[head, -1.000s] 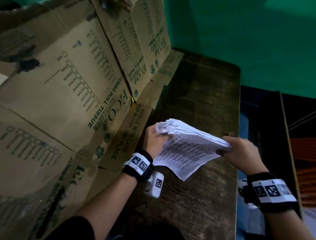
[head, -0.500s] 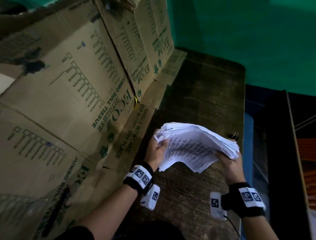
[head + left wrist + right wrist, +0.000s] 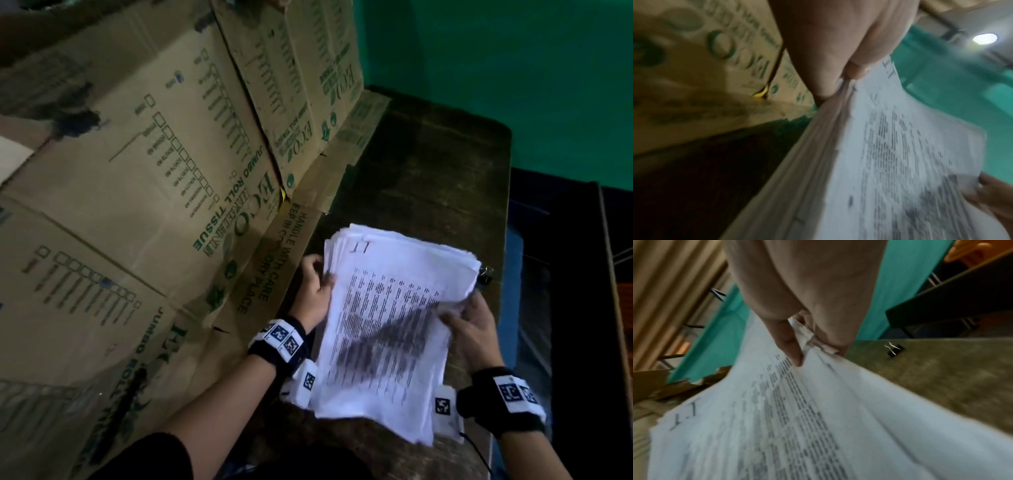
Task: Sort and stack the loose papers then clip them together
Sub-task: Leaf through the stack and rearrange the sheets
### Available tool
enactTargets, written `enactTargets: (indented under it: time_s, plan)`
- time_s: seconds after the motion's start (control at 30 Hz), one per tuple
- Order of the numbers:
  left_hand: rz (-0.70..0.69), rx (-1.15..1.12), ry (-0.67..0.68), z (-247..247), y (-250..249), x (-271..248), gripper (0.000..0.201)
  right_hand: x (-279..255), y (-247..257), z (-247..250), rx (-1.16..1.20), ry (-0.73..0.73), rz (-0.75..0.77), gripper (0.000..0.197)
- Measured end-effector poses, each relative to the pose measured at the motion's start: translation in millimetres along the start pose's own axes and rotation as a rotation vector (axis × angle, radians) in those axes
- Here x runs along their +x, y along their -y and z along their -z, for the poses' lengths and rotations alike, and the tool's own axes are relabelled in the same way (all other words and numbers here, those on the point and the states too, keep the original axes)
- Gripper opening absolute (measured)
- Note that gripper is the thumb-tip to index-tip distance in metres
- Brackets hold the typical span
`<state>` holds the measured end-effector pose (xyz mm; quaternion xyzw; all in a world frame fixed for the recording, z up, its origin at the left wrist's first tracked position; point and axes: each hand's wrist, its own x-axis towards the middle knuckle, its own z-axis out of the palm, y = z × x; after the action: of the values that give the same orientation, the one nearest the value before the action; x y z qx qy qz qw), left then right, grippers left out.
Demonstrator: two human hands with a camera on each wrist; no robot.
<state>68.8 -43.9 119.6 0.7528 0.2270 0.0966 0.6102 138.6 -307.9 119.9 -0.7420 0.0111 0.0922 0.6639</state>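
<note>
A thick stack of white printed papers (image 3: 387, 322) is held above the dark wooden table (image 3: 438, 178), its printed top sheet facing up with a handwritten mark near the far left corner. My left hand (image 3: 317, 294) grips the stack's left edge (image 3: 840, 91), thumb on top. My right hand (image 3: 471, 323) pinches the right edge (image 3: 807, 344), thumb pressing on the top sheet. The sheets (image 3: 900, 162) are fanned unevenly at the edges (image 3: 777, 418). A small black binder clip (image 3: 486, 274) lies on the table by its right edge, just beyond the right hand (image 3: 895, 348).
Flattened brown cardboard boxes (image 3: 154, 192) lean along the table's left side, their flaps lying on the tabletop. A green wall (image 3: 496, 61) stands behind. The table's right edge (image 3: 507, 240) drops off beside dark furniture (image 3: 565, 274).
Both hands have turned the stack from tilted on edge to nearly flat, printed face up, and drawn it nearer to me. The right hand has shifted along the right edge.
</note>
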Motion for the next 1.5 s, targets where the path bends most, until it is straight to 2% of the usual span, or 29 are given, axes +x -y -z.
enactTargets:
  time_s: [0.07, 0.2, 0.3, 0.4, 0.47, 0.53, 0.57, 0.63, 0.7, 0.8, 0.87, 1.0, 1.07, 1.3, 1.5]
  plan:
    - [0.09, 0.031, 0.039, -7.0, 24.5, -1.7, 0.019, -2.5, -28.0, -3.2, -0.014, -0.018, -0.125, 0.051]
    - [0.281, 0.114, 0.06, -26.4, 70.9, -3.2, 0.023, -10.8, -80.9, -7.4, -0.13, -0.067, -0.381, 0.043]
    - [0.426, 0.099, 0.09, -36.6, 94.0, 2.3, 0.022, -10.7, -105.8, -6.8, -0.285, -0.046, -0.486, 0.036]
    - [0.482, 0.166, 0.13, -41.6, 102.0, 5.6, 0.024, -7.3, -101.8, -6.1, -0.542, 0.085, -0.519, 0.034]
    - [0.488, 0.212, 0.124, -42.1, 103.4, 9.3, 0.025, 1.8, -93.8, -6.9, -0.708, 0.198, -0.526, 0.055]
    - [0.501, 0.226, 0.127, -40.7, 105.9, 12.7, 0.025, 13.7, -83.2, -10.6, -0.956, 0.221, -0.469, 0.077]
    - [0.496, 0.232, 0.132, -39.6, 106.4, 14.0, 0.024, 19.4, -75.3, -17.1, -1.08, 0.232, -0.398, 0.08]
    - [0.464, 0.234, 0.144, -37.4, 108.5, 14.8, 0.02, 29.1, -61.8, -39.3, -1.239, 0.335, -0.106, 0.074]
    - [0.416, 0.228, 0.142, -35.9, 109.4, 14.8, 0.018, 39.0, -52.4, -67.9, -1.315, 0.531, 0.227, 0.071]
    - [0.34, 0.269, 0.13, -35.8, 116.7, 16.5, 0.018, 54.2, -50.9, -103.7, -1.406, 0.749, 0.429, 0.087]
    - [0.34, 0.247, 0.148, -35.4, 117.8, 15.5, 0.018, 64.1, -52.2, -120.4, -1.408, 0.813, 0.474, 0.088]
    - [0.397, 0.078, 0.115, -35.7, 118.8, 14.9, 0.014, 75.5, -57.7, -140.2, -1.412, 0.859, 0.373, 0.063]
    - [0.456, 0.002, 0.098, -37.9, 118.3, 16.7, 0.01, 76.6, -61.5, -140.7, -1.349, 0.846, 0.366, 0.057]
    - [0.622, -0.238, 0.058, -40.9, 116.1, 15.0, 0.034, 79.0, -72.1, -121.1, -1.145, 0.748, 0.559, 0.047]
    - [0.724, -0.343, -0.004, -41.0, 111.0, 14.3, 0.02, 74.3, -71.1, -115.3, -1.095, 0.719, 0.637, 0.046]
